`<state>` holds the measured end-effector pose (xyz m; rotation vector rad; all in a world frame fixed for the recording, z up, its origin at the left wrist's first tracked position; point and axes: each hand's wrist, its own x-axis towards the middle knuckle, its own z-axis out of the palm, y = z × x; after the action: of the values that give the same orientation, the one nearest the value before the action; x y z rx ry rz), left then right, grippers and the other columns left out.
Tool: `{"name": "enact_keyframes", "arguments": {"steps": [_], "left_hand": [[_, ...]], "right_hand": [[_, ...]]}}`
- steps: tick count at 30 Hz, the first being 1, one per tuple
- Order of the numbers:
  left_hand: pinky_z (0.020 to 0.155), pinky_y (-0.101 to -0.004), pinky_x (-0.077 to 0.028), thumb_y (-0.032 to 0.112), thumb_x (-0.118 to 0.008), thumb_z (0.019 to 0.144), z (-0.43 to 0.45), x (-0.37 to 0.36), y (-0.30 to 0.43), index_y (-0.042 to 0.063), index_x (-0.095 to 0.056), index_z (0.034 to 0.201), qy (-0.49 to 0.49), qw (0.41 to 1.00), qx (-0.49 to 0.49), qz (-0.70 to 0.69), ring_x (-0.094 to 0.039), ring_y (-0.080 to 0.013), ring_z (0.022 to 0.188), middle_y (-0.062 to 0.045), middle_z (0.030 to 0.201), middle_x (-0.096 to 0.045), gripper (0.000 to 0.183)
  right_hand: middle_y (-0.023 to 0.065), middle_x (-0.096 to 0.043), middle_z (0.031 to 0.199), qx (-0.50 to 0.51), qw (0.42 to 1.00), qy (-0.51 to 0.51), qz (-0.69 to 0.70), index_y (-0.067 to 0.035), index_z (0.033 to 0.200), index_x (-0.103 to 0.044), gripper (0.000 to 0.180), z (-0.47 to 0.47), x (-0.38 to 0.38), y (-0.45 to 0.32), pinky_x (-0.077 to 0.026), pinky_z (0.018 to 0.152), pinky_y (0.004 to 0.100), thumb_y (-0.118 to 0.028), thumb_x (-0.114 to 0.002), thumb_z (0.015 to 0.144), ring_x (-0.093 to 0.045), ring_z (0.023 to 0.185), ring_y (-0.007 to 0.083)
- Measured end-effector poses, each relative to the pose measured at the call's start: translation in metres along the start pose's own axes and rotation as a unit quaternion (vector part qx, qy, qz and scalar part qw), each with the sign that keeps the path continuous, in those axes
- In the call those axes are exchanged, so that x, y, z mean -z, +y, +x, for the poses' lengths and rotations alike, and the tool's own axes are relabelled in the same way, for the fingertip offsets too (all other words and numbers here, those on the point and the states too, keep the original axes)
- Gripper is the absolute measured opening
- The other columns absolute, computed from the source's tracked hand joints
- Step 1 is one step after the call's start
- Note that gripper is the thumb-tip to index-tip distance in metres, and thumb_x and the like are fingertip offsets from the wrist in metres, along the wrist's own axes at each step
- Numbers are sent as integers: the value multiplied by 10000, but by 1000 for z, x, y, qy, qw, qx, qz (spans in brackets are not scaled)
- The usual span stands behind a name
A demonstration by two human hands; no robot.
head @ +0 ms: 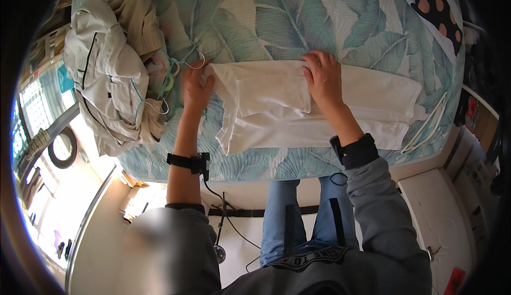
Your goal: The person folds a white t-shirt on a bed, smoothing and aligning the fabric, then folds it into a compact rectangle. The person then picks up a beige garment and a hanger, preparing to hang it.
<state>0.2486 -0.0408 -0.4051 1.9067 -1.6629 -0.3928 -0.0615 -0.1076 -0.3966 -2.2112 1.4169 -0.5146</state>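
A white garment (pixel 275 103) lies folded into a long strip across the bed, with a smaller flap of cloth folded over its middle and wrinkles at its left end. My left hand (pixel 197 89) holds the garment's upper left corner between thumb and fingers. At the middle of the far edge, my right hand (pixel 325 79) has its thumb and fingertips on the fabric, pinching it. A white and teal clothes hanger (pixel 193 64) passes close to my left fingers.
Beige and off-white clothes (pixel 115 75) are heaped at the left with hangers among them. Light hangers (pixel 427 125) lie at the right edge of the leaf-patterned bedspread (pixel 279 19). A black polka-dot cloth (pixel 435 9) is at the far right. A cable (pixel 233 217) hangs from my left wrist device.
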Motion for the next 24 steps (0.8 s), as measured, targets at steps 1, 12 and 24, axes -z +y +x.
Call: {"name": "enact_keyframes", "arguments": {"steps": [1, 12, 24], "left_hand": [[723, -357, -481, 102, -597, 822, 0, -2, 0, 54, -647, 969, -11, 999, -36, 5, -616, -282, 745, -102, 793, -639, 162], [730, -228, -443, 108, -543, 908, -14, -27, -12, 19, -571, 1070, 16, 921, 292, -259, -554, -83, 799, -35, 891, -627, 186], [954, -449, -347, 8, -515, 803, -65, -23, 89, 57, -533, 1165, 19, 995, -5, 98, -483, -325, 1064, -140, 1204, -510, 366]], "right_hand": [[40, -530, 998, -4, 1000, -10, -11, -99, 924, -594, 212, 2, 2, 5, -394, 798, 389, -87, -674, 728, -497, 932, 259], [37, -546, 981, -33, 999, 6, -19, -97, 912, -603, 173, 13, -14, 11, -379, 797, 405, -148, -657, 756, -492, 937, 251], [92, -317, 1447, 83, 988, -133, -4, -79, 1337, -404, 609, -58, 25, 28, -199, 1100, 449, -330, -591, 816, -266, 1345, 289]]}}
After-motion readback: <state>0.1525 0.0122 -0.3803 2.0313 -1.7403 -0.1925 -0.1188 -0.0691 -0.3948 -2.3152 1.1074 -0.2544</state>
